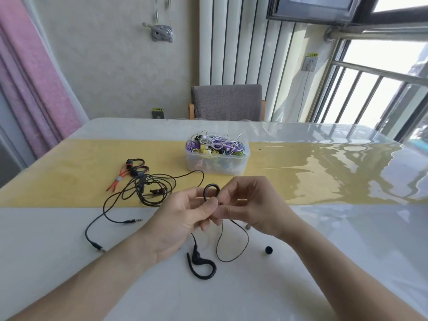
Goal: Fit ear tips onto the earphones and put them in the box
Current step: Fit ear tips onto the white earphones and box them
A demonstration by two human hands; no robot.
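Both hands meet above the table's near middle, pinching one black ear-hook earphone (211, 190); its hook loop rises above my fingers. My left hand (183, 218) holds it from the left, my right hand (247, 205) pinches it from the right. The earbud itself is hidden by my fingers. Its cable hangs down to the second black ear-hook earphone (201, 265), lying on the table below my hands. A loose black ear tip (268, 249) lies to the right of it. The clear plastic box (217, 156), full of tangled earphones, stands behind my hands.
A tangle of black earphone cable (148, 188) with two jack plugs lies at the left, beside an orange-and-black ear-hook pair (129, 172). A small pale bead-like thing (247, 227) sits under my right wrist. A grey chair (227, 101) stands behind the table.
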